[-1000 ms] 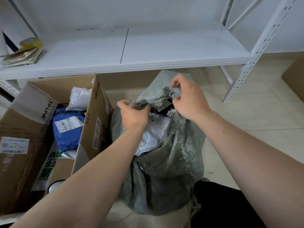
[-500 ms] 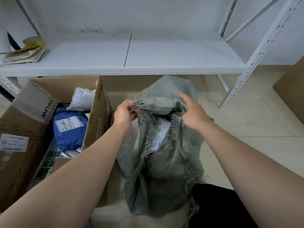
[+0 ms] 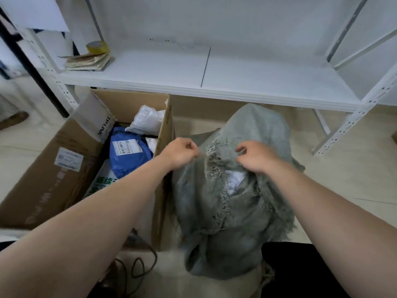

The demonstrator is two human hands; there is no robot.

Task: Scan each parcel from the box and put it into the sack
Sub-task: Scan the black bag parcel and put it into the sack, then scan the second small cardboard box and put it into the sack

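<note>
My left hand [image 3: 180, 152] and right hand [image 3: 255, 157] are both curled, pinching the frayed rim of the sack [image 3: 247, 216]. Sack stands on the floor, touching the box [image 3: 162, 190]. Blue parcel [image 3: 129, 154] in box, white parcel [image 3: 235, 181] in sack.

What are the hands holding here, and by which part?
The grey sack, by its frayed mouth edge: the left hand pinches the left side of the opening, the right hand the right side.

left hand [image 3: 180, 152], right hand [image 3: 256, 158]; both curled, pinching
</note>
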